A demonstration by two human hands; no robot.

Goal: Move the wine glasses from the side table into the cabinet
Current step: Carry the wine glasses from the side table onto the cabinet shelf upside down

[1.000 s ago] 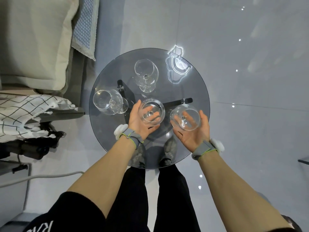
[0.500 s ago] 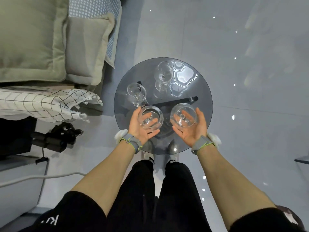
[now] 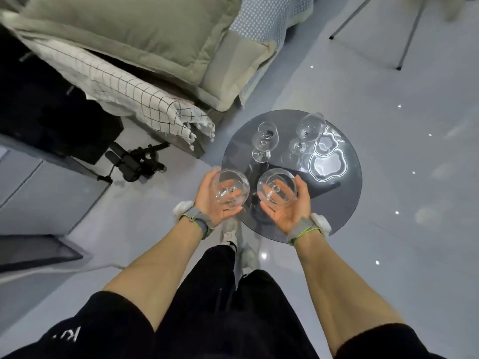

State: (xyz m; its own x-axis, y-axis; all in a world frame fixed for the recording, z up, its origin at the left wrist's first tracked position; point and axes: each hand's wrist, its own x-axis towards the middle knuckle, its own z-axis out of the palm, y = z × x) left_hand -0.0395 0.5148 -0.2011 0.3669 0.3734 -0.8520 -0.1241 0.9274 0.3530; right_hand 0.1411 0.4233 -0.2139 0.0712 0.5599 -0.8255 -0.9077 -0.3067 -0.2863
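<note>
My left hand (image 3: 211, 203) cups a clear wine glass (image 3: 230, 186) from below, palm up, its bowl raised above the near-left rim of the round smoked-glass side table (image 3: 344, 203). My right hand (image 3: 287, 207) holds a second wine glass (image 3: 276, 186) the same way over the table's near part. Two more wine glasses stand upright on the far half of the table: one at the left (image 3: 265, 141) and one at the right (image 3: 308, 130). No cabinet is in view.
A sofa with green cushions (image 3: 145, 35) and a checked blanket (image 3: 124, 92) lies at the upper left. A black tripod or camera rig (image 3: 137, 161) rests on the floor beside it. Chair legs (image 3: 404, 42) stand at the upper right. Glossy grey floor surrounds the table.
Both hands have lifted their glasses off the table and drawn them toward me. The view has swung left and back, so the table now sits further right and away.
</note>
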